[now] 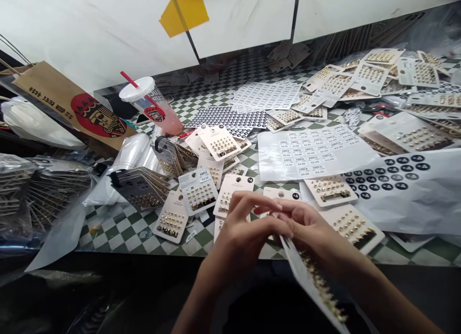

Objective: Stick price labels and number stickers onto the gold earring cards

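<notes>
Our right fingers (288, 208) grip a card of gold stud earrings (317, 286); our left fingers (259, 204) curl just beside them, their hold unclear.

White wall panels (237, 17) rise behind the far edge of the worktop (122, 228), their surfaces smooth and evenly lit. Black upright strips (183, 24) divide the panels, and patches of yellow tape (183, 12) sit across the seam at upper left and along the top edge further right. The worktop has a green-and-white checkered surface that runs the full width of the view. Below its near edge, everything falls into deep shadow (46, 295), too dark to make out.
</notes>
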### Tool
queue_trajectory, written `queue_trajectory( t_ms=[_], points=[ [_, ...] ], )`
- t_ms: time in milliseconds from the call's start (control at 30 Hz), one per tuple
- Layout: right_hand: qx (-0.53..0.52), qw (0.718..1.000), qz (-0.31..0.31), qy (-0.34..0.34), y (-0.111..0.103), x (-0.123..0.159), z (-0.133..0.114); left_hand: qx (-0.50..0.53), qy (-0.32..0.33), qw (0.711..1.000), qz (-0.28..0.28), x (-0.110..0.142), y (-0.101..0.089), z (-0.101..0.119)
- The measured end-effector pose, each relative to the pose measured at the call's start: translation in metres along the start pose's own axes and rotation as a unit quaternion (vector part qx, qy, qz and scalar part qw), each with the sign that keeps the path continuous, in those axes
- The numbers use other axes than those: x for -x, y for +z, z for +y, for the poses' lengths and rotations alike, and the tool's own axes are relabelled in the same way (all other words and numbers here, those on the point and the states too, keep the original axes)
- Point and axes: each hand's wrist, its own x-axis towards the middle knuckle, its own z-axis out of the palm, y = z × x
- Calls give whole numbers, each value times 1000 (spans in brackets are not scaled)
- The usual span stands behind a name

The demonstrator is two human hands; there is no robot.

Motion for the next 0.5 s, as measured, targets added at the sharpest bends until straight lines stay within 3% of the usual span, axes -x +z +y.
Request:
queue_trajectory(
  t_ms=[67, 133, 200, 300, 400, 500],
  points=[
    [58, 998, 14, -24, -2, -4, 2, -1, 14, 1000, 6, -6, -14, -6],
    [161, 982, 75, -58, -9, -8, 2, -13, 9, 999, 43, -15, -37, -21],
    [247, 956, 137, -73, -16, -11, 3, -41, -13, 991, 129, -28, -62, -44],
    [303, 942, 136, -45, -16, -17, 7, -59, -109, 986, 114, -54, -84, -84],
    [324, 942, 88, 1, -6, -25, 15, -114, -183, 969, 121, -79, -79, -109],
    [346, 935, 70, 0, 0, -34, 20, -196, -183, 949, 167, -83, -58, -106]
  ],
)
